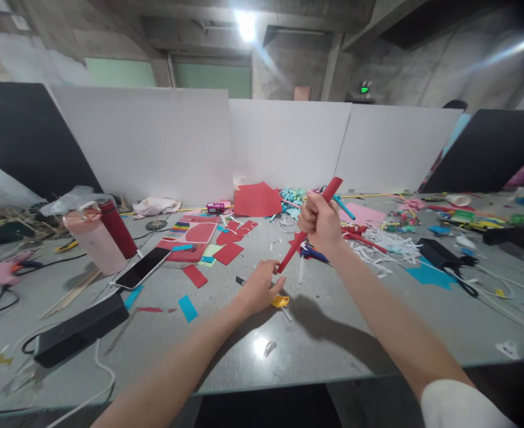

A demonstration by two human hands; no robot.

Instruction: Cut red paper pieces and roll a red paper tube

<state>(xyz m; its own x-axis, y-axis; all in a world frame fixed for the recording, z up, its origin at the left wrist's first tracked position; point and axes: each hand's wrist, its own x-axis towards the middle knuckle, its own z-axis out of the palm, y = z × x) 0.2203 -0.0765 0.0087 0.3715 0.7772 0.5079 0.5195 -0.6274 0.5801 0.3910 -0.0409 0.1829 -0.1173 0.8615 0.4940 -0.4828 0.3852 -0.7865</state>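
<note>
My right hand [319, 221] is closed in a fist around a red rolled-paper tube [292, 252], which slants from upper right to lower left above the table. At its lower end, the curled fingers and thumb of my left hand [264, 286] close about the tip. Under the left hand lies a yellow-handled cutter [280, 301], partly covered. Behind the tube, a dark blue tool [312, 253] rests on the table, its kind hard to make out. Red paper pieces [229, 254] and a blue paper rectangle [188, 308] lie left of my hands.
At left stand a pink bottle [95, 241] and a red bottle [117, 229], near a phone [144, 267] and a black power strip [81, 330]. White paper shreds [387, 249] and a black adapter [442, 261] lie right. White panels [289, 142] close off the back.
</note>
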